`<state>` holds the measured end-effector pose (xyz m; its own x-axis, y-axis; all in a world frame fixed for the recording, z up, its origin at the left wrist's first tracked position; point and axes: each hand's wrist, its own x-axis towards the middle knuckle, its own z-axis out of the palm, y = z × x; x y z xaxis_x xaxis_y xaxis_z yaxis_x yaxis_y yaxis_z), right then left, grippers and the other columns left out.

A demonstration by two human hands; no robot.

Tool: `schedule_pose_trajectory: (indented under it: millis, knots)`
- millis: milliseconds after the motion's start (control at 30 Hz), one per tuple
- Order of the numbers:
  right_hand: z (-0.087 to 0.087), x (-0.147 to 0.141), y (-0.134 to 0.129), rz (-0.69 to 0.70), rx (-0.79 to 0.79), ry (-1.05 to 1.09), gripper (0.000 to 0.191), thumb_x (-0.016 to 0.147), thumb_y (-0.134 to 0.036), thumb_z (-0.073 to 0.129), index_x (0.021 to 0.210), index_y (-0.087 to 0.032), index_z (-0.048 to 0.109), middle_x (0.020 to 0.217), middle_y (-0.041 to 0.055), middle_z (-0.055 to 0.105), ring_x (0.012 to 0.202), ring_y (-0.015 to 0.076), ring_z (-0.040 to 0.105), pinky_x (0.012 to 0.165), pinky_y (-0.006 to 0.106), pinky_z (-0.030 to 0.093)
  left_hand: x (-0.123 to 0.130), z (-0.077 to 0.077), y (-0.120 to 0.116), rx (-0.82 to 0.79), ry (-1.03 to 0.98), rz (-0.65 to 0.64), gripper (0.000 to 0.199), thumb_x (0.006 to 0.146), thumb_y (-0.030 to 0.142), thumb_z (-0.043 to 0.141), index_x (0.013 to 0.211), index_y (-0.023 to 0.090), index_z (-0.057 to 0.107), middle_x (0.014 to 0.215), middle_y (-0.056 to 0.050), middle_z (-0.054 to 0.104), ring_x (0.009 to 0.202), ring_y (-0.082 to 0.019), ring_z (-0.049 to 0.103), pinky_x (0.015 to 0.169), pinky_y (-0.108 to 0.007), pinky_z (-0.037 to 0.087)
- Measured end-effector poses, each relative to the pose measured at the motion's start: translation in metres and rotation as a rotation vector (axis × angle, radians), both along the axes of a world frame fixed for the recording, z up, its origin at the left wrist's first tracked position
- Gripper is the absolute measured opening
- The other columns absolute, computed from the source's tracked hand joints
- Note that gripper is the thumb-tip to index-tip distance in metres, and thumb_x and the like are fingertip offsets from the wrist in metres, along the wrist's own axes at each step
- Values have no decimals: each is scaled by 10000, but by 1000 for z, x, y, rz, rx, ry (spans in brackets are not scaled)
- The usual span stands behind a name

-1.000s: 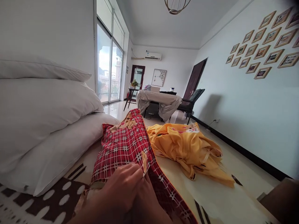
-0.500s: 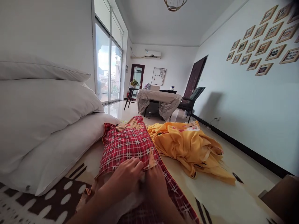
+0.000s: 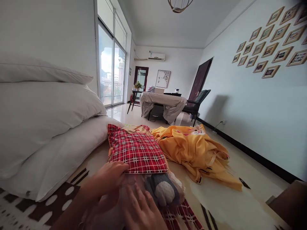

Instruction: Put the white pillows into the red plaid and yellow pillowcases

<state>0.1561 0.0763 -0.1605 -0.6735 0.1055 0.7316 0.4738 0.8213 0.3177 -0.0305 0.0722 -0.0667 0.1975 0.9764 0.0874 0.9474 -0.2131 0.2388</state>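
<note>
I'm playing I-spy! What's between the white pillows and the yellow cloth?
The red checked cloth lies between the pillows and the yellow cloth. The head view shows it.

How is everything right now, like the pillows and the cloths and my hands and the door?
White pillows: stacked
Red checked cloth: partly over the grey bundle
Yellow cloth: crumpled
Left hand: at the red cloth's edge
Right hand: fingers spread
Table: covered
Black chair: upright
Dark door: looks shut
</note>
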Motion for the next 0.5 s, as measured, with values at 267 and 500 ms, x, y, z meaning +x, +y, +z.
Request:
schedule_pose_trajectory:
  millis: [267, 500]
  knots:
    - [-18, -21, 47, -202, -195, -3, 360, 904, -152, 446, 1230, -226, 579, 1051, 114, 662, 901, 266, 596, 744, 405, 475, -12, -5, 9, -1, -22, 73, 196, 789, 128, 434, 841, 208, 606, 981, -50, 691, 923, -215, 627, 783, -314, 431]
    - [-4, 13, 66, -451, -528, -3, 216, 774, -45, 508, 744, -184, 670, 681, 56, 644, 626, 195, 590, 571, 285, 382, 23, -6, 3, 102, -151, -174, 163, 838, 158, 430, 686, 191, 480, 767, 2, 625, 734, -149, 573, 704, -260, 396]
